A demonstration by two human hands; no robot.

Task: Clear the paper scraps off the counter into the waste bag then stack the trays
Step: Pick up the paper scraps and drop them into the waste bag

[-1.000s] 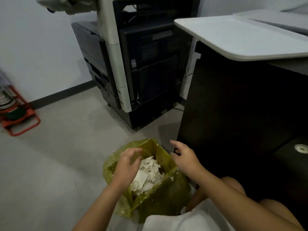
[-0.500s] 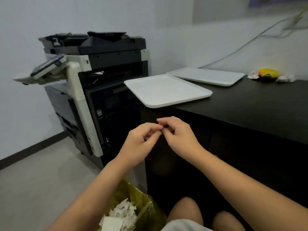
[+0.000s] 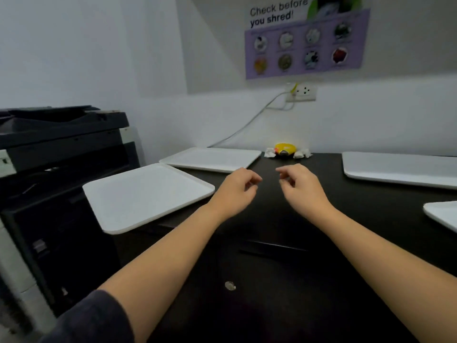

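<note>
Head view: my left hand (image 3: 236, 191) and right hand (image 3: 300, 189) hover empty, fingers loosely curled, above the black counter (image 3: 272, 219); four white rectangular plastic trays (image 3: 148, 196) lie unstacked.

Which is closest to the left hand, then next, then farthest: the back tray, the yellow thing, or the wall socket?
From the left hand:
1. Back tray, on the counter just beyond the hand.
2. Yellow thing, farther back and to the right, by the wall among paper scraps.
3. Wall socket, high on the wall.
</note>
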